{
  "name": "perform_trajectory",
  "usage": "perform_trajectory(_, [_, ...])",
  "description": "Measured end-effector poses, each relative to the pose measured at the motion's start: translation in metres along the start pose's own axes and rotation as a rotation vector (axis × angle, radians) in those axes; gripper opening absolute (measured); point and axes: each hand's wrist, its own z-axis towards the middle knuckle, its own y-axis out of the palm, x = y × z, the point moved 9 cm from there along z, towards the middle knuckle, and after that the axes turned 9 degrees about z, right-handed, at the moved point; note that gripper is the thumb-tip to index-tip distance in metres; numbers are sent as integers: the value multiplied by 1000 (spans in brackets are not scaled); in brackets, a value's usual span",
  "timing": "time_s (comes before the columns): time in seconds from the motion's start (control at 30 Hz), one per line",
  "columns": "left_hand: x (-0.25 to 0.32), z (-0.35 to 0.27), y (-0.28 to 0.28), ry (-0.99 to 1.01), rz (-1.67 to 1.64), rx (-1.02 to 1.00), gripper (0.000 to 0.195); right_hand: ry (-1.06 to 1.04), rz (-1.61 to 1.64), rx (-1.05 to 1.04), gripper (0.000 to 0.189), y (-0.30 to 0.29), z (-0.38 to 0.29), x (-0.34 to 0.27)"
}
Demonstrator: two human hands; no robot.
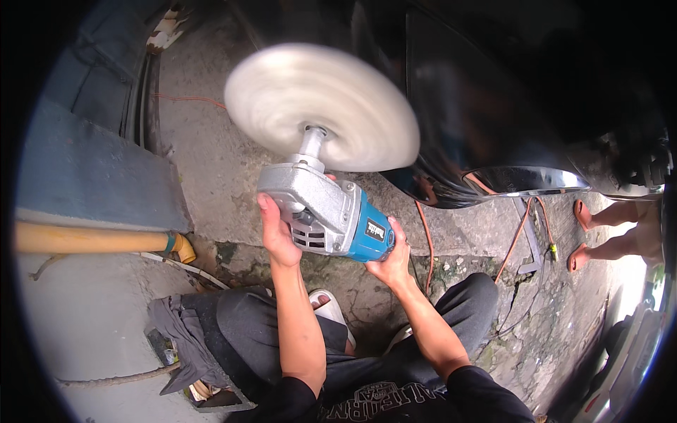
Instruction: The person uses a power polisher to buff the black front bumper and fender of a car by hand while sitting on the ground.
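A blue and silver Makita rotary polisher (338, 217) is held up in both hands, its wide white buffing pad (317, 100) blurred by spinning. My left hand (280, 232) grips the metal gear head, thumb along its near side and the other fingers mostly hidden beneath. Around the rear of the blue housing my right hand (392, 254) is closed. The pad's right edge lies in front of the glossy black body of a car (476, 106); whether the two touch, I cannot tell.
An orange cord (426, 243) runs over the rough concrete. At left are a grey wall and a yellow pipe (95, 238); a grey cloth (185, 338) hangs over a box-like opening. Another person's legs (613, 217) stand at right. An animal (164, 31) lies at upper left.
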Motion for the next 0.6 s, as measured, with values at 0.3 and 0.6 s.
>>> perform_trajectory(0.3, [-21,9,-46,-35,54,290,68,151,40,-284,98,17,16,12])
perform_trajectory(0.6, [51,14,-5,142,33,192,62,-108,86,-111,95,4,48,-31])
